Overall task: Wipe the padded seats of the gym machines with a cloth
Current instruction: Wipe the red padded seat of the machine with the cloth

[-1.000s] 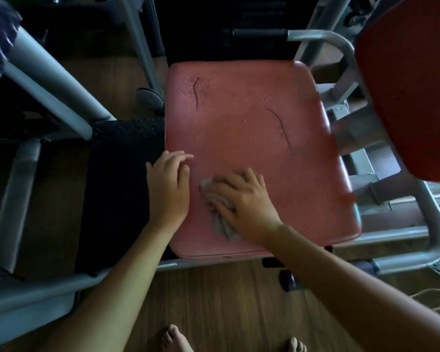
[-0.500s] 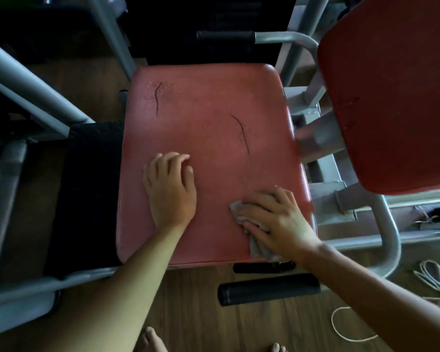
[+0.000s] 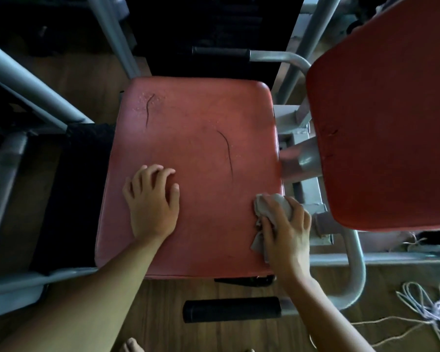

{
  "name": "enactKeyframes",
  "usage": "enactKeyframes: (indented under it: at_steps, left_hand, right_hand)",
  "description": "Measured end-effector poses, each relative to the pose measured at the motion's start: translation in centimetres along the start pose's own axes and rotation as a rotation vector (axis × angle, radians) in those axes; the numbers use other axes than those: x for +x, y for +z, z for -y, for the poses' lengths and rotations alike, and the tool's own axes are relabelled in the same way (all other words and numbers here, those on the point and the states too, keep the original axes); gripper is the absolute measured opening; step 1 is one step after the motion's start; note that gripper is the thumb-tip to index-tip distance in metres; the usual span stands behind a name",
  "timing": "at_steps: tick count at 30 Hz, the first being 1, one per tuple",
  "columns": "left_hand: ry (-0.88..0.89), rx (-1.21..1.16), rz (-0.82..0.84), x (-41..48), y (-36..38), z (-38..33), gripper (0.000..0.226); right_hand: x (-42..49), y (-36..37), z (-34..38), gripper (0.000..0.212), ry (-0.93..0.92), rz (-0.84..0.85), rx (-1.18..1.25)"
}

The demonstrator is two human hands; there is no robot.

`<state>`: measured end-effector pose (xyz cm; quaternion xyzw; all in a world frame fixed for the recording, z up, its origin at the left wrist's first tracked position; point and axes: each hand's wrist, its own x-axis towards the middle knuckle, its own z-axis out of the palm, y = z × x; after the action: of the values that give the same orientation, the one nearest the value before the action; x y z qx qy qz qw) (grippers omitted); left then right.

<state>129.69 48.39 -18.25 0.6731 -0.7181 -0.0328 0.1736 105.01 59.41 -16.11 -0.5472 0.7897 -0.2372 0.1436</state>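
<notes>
A worn red padded seat with two dark cracks fills the middle of the head view. My right hand grips a crumpled grey cloth and presses it on the seat's near right edge. My left hand rests palm down on the seat's near left part, fingers slightly bent, holding nothing. A second red pad, the backrest, stands tilted at the right.
Grey metal frame tubes surround the seat. A black foam roller lies on the wooden floor below the seat. A black mat is at the left. Loose white cord lies at the bottom right. Bare toes show at the bottom.
My right hand has slid the cloth rightward across the seat's near part to its right edge. My left hand has shifted from the seat's left edge further onto the seat.
</notes>
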Motion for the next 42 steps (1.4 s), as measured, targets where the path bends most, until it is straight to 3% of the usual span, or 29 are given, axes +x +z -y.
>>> enactKeyframes:
  at_steps: [6, 8, 12, 20, 26, 34, 42]
  left_hand:
    - [0.013, 0.031, -0.002, 0.0, 0.3, 0.3, 0.033]
    - [0.008, 0.024, 0.007, -0.1, 0.4, 0.3, 0.033]
    - [-0.006, 0.004, 0.011, -0.1, 0.3, 0.0, 0.033]
    - [-0.01, -0.007, 0.013, -0.1, 0.3, 0.0, 0.033]
    - [-0.03, -0.025, 0.027, -0.1, 0.2, -0.1, 0.032]
    - [-0.025, -0.039, 0.009, -0.1, 0.3, -0.1, 0.031]
    - [-0.036, -0.041, 0.013, 0.0, 0.4, 0.0, 0.031]
  right_hand:
    - [5.0, 0.0, -0.2, 0.043, 0.215, -0.066, 0.197]
    - [3.7, -0.7, -0.6, 0.039, 0.307, -0.025, 0.251]
    - [-0.6, -2.0, -0.9, 0.033, 0.311, 0.05, 0.375]
    - [5.0, 0.7, -2.5, 0.041, 0.331, -0.018, 0.301]
    - [-0.1, -0.6, -2.4, 0.052, 0.322, 0.071, 0.203]
    - [7.2, 1.1, -2.2, 0.049, 0.325, 0.037, 0.256]
    - [3.1, 0.2, -2.3, 0.045, 0.325, 0.093, 0.142]
